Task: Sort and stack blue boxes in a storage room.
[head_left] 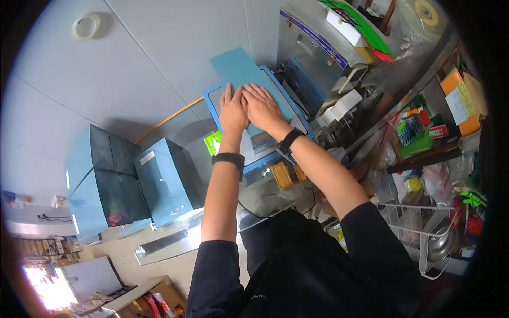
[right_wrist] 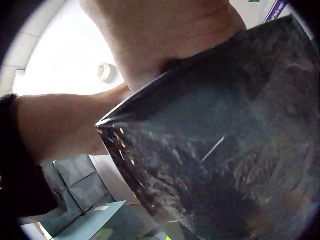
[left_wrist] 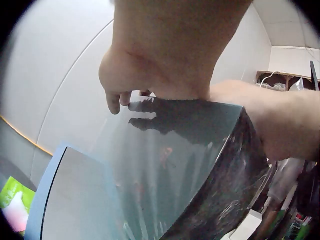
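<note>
A tall box with a blue-green top (head_left: 233, 62) and dark, glossy film-wrapped sides (right_wrist: 215, 150) stands on a blue-rimmed machine (head_left: 212, 108) with a grey top. My left hand (head_left: 233, 114) lies on the box's top, fingers extended toward the far end. Right beside it, my right hand (head_left: 261, 107) rests on the same face, its fingers straight and close together. In the left wrist view, the left hand (left_wrist: 150, 70) sits along the upper edge of the box, over clear film (left_wrist: 165, 165) with long creases. Neither hand grips anything.
Left on the glass table (head_left: 254, 196) stand a blue box (head_left: 167, 177) and several stacked blue boxes (head_left: 108, 159). A green packet (head_left: 213, 143) lies beside the machine. Two wooden-looking blocks (head_left: 281, 176) sit near the front. Cluttered shelves and a wire rack (head_left: 424, 233) fill the right.
</note>
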The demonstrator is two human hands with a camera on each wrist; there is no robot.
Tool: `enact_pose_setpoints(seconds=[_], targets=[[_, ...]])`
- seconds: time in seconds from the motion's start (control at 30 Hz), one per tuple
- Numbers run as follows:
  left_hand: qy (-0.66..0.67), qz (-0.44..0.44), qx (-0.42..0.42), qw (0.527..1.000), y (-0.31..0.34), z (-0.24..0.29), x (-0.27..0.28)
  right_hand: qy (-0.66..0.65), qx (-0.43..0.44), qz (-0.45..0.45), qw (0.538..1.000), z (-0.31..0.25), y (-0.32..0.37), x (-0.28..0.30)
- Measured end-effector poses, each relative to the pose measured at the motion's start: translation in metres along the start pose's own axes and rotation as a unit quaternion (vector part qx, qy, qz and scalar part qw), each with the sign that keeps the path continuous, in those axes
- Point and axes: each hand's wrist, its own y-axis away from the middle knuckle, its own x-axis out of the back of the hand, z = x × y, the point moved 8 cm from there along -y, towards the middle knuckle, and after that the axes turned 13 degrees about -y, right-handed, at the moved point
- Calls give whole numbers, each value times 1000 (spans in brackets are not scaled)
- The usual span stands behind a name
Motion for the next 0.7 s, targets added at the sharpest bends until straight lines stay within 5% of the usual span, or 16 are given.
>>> enact_pose_setpoints(seconds=[0.17,0.3,0.4,0.6,0.7], targets=[[-27,-47,74,996,0,0,6,-187,-108,-188,958,28,-10,13],[-59,-79,91,991,-1,7,12,19,62,-179,982,21,12,47],[-24,-200,153,968,-2,-3,-11,25,30,-109,993,34,30,57],[48,-108,180,977,7,3,-6,-199,-196,-137,950,72,39,41],[72,-82,155,982,9,-5,-6,-223,-192,-128,947,74,39,34]])
